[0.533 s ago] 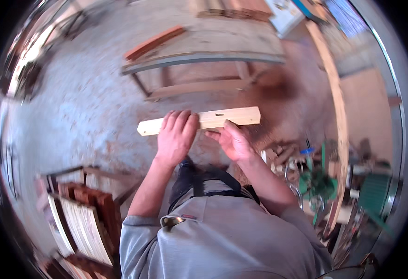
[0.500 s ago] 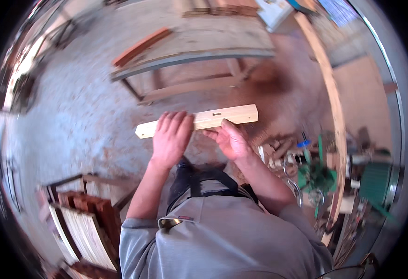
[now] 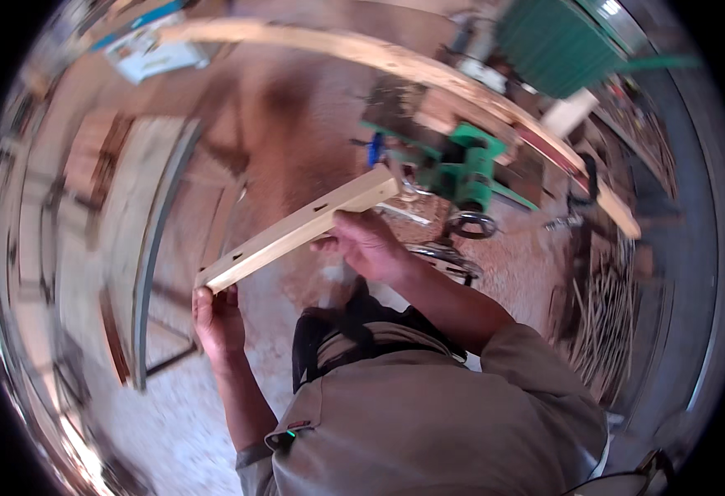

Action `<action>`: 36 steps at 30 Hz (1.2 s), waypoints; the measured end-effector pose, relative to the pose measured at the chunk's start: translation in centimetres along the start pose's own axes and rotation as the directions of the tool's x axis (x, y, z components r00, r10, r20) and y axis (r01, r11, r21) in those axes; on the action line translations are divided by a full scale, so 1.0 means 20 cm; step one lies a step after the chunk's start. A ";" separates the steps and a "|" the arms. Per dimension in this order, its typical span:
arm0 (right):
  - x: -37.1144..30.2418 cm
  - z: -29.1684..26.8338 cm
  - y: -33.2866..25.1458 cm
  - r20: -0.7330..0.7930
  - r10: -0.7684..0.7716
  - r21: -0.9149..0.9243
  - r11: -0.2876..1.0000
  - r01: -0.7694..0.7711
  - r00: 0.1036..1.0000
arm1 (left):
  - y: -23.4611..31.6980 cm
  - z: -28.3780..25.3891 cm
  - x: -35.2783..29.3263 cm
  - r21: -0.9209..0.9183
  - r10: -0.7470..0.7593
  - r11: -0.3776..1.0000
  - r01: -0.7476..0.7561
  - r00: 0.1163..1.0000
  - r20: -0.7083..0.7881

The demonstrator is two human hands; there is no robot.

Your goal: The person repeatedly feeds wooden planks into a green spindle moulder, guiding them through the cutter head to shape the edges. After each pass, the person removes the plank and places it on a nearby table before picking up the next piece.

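A pale squared length of timber [image 3: 296,227] is held aslant in front of me, its right end farther away and its left end nearer. Several small dark slots are cut in its upper face. My left hand [image 3: 218,321] grips the near left end, thumb on the front face. My right hand [image 3: 367,244] is closed on the timber's lower side toward the right end, thumb against the front face. Some of the fingers of both hands are hidden behind the wood.
Ahead to the right stands a green machine [image 3: 471,169] with a metal handwheel [image 3: 471,224]. A long pale beam [image 3: 362,51] curves across beyond it. At left is a workbench [image 3: 122,223] bearing reddish boards [image 3: 93,157]. Thin sticks [image 3: 609,326] lie piled at right.
I have turned to the right, so the bench now shows at left and the green machine ahead. My left hand has shifted to the timber's left end, and the timber has tilted.
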State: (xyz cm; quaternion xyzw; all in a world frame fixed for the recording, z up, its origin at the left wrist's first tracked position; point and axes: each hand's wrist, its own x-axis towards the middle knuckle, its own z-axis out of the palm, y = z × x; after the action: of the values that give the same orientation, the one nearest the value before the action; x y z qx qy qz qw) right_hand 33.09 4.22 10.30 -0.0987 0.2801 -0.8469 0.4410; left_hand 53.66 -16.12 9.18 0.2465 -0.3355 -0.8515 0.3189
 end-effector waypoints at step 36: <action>-0.79 -0.26 -0.80 -0.731 -0.667 -0.394 0.588 0.706 0.147 | -0.80 1.20 1.91 0.150 -0.455 0.884 0.444 0.737 0.500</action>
State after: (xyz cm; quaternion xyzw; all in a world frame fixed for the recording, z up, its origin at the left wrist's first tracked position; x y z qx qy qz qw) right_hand 29.25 26.22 16.29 0.2056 0.3566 -0.8935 -0.1796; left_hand 6.61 -24.01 5.32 0.0829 -0.3483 -0.9337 -0.0017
